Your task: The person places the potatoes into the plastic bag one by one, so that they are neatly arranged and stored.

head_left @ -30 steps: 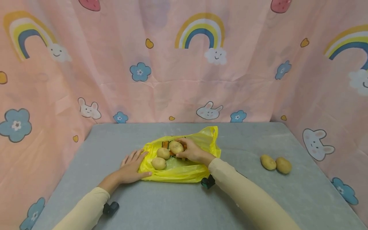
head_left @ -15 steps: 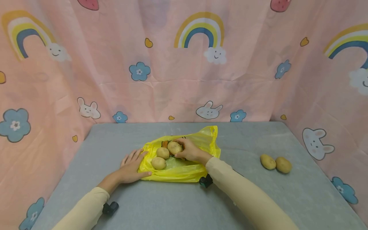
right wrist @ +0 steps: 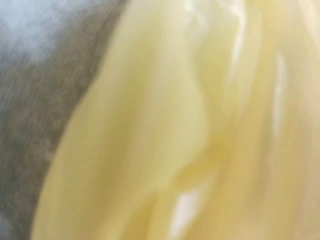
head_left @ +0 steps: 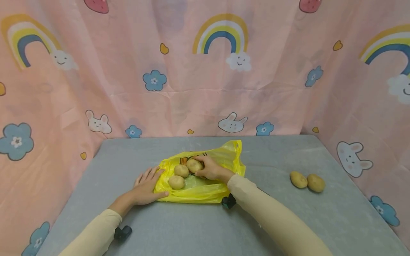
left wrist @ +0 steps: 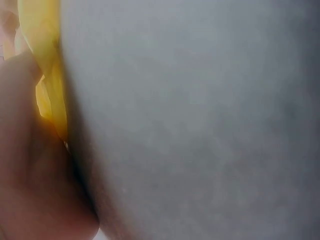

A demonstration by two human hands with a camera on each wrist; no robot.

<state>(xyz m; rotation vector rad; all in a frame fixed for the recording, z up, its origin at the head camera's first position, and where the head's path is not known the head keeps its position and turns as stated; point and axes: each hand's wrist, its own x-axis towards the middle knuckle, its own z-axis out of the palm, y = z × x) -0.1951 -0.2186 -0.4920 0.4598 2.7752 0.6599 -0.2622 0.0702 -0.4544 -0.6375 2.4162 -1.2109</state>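
Note:
A yellow plastic bag [head_left: 205,197] lies flat on the grey table, its handle end pointing right in the head view. Two potatoes, a lower one [head_left: 176,182] and an upper one [head_left: 181,171], sit on it at the left. My right hand [head_left: 212,168] grips a third potato [head_left: 194,165] from its right side, close against the upper one. With fingers spread, my left hand [head_left: 146,188] rests on the bag's left end. Blurred yellow plastic [right wrist: 150,115] fills most of the right wrist view; in the left wrist view, a strip of the bag [left wrist: 55,95] shows beside the hand.
Two more potatoes, one on the left [head_left: 298,180] and one on the right [head_left: 316,183], lie side by side at the table's right. A pink patterned curtain [head_left: 185,106] stands behind the table [head_left: 179,231] and along both sides.
My right hand has shifted slightly left with its potato, bringing it closer to the other two on the bag. The left hand stays in place.

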